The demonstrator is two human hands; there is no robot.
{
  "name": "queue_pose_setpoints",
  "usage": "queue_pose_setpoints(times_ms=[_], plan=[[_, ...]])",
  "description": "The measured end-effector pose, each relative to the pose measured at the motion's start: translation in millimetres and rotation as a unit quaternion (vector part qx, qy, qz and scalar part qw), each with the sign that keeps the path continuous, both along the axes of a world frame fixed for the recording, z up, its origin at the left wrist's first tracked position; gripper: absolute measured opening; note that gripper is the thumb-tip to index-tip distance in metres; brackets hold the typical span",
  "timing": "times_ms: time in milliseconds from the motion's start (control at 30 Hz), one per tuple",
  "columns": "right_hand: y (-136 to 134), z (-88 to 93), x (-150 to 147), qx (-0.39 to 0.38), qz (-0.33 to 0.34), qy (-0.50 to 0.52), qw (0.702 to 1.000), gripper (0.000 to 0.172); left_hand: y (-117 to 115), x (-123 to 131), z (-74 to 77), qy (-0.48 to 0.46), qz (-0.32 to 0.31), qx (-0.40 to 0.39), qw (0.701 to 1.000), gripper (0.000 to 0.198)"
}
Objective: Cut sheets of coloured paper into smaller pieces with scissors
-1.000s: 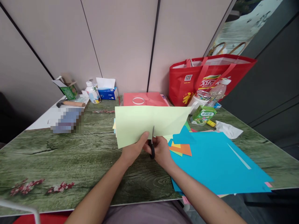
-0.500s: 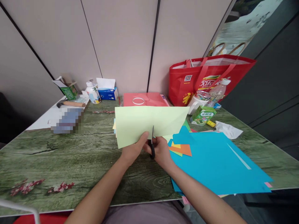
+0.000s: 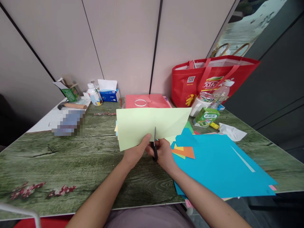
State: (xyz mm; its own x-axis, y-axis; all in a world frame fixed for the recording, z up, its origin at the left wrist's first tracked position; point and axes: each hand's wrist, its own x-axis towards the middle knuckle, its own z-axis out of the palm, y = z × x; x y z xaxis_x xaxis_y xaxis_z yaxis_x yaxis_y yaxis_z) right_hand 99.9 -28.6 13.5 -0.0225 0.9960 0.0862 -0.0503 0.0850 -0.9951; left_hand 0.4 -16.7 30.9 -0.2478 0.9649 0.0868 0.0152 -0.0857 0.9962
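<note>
A pale green sheet of paper (image 3: 147, 125) is held up over the green wood-patterned table (image 3: 71, 155). My left hand (image 3: 136, 152) pinches its lower edge, thumb on the near face. My right hand (image 3: 162, 153) is closed round the black handles of a pair of scissors (image 3: 155, 147), just right of the left hand. The scissor blade points up into the lower edge of the sheet.
A large blue sheet (image 3: 220, 164) with orange and green scraps (image 3: 185, 151) lies at the right. A red folder (image 3: 147, 100) with a white ring, a tissue box (image 3: 109, 91), a bottle (image 3: 95, 95), a green carton (image 3: 206, 116) and a red bag (image 3: 209, 77) stand at the back.
The green sheet has shifted very slightly to the left and up. Both hands stay where they were.
</note>
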Motion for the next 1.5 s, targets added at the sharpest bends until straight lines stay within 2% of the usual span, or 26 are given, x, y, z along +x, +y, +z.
queue_pose_setpoints(times_ms=[233, 467, 567, 667, 733, 833, 867, 933, 1000, 1067, 1100, 1133, 1233, 1300, 1367, 1500], plan=[[-1, 1.5, 1, -0.001, -0.002, 0.011, 1.000, 0.027, 2, -1, -6.6, -0.003, -0.008, 0.020, 1.000, 0.043], [-2, 3.8, 0, -0.013, -0.001, -0.010, 1.000, 0.029, 2, -2, -4.9, -0.001, -0.001, 0.019, 1.000, 0.041], [-2, 6.8, 0, -0.016, 0.009, -0.004, 1.000, 0.027, 5, -3, -10.8, 0.001, 0.011, 0.030, 0.999, 0.040], [-1, 7.7, 2, -0.020, 0.028, 0.004, 0.999, 0.027, 7, -2, -16.3, -0.022, 0.029, 0.010, 0.999, 0.041], [0, 5.8, 3, -0.016, 0.054, 0.015, 0.998, 0.031, 8, -1, -15.4, -0.065, 0.045, -0.004, 0.997, 0.043], [0, 1.7, 5, -0.030, 0.118, 0.012, 0.993, 0.040, 15, -3, -6.7, -0.149, 0.073, 0.054, 0.985, 0.042], [0, 1.0, 6, -0.040, 0.143, 0.001, 0.989, 0.040, 18, -6, -3.0, -0.181, 0.079, 0.088, 0.976, 0.040], [-2, 1.9, 10, -0.059, 0.204, -0.016, 0.977, 0.034, 27, -14, 4.1, -0.218, 0.106, 0.098, 0.965, 0.030], [-4, 5.0, 14, -0.066, 0.281, -0.013, 0.957, 0.028, 34, -24, 9.4, -0.224, 0.151, 0.124, 0.955, 0.023], [-3, 8.0, 19, -0.050, 0.338, 0.013, 0.940, 0.027, 39, -34, 12.8, -0.215, 0.147, 0.126, 0.957, 0.021], [-2, 8.9, 21, -0.027, 0.323, 0.047, 0.945, 0.026, 40, -38, 13.9, -0.210, 0.120, 0.113, 0.964, 0.021], [0, 9.2, 23, 0.007, 0.269, 0.084, 0.959, 0.025, 40, -41, 14.9, -0.204, 0.084, 0.091, 0.971, 0.021], [8, 8.0, 28, 0.087, 0.005, 0.143, 0.986, 0.018, 36, -46, 16.4, -0.167, -0.044, 0.011, 0.985, 0.024], [14, 6.8, 30, 0.097, -0.113, 0.119, 0.982, 0.020, 33, -46, 16.7, -0.125, -0.108, -0.029, 0.986, 0.025], [18, 6.1, 32, 0.080, -0.146, 0.112, 0.980, 0.025, 29, -46, 16.7, -0.081, -0.155, -0.058, 0.983, 0.025], [19, 5.7, 32, -0.037, -0.077, 0.170, 0.982, 0.033, 25, -46, 18.2, -0.023, -0.225, -0.116, 0.967, 0.029]])
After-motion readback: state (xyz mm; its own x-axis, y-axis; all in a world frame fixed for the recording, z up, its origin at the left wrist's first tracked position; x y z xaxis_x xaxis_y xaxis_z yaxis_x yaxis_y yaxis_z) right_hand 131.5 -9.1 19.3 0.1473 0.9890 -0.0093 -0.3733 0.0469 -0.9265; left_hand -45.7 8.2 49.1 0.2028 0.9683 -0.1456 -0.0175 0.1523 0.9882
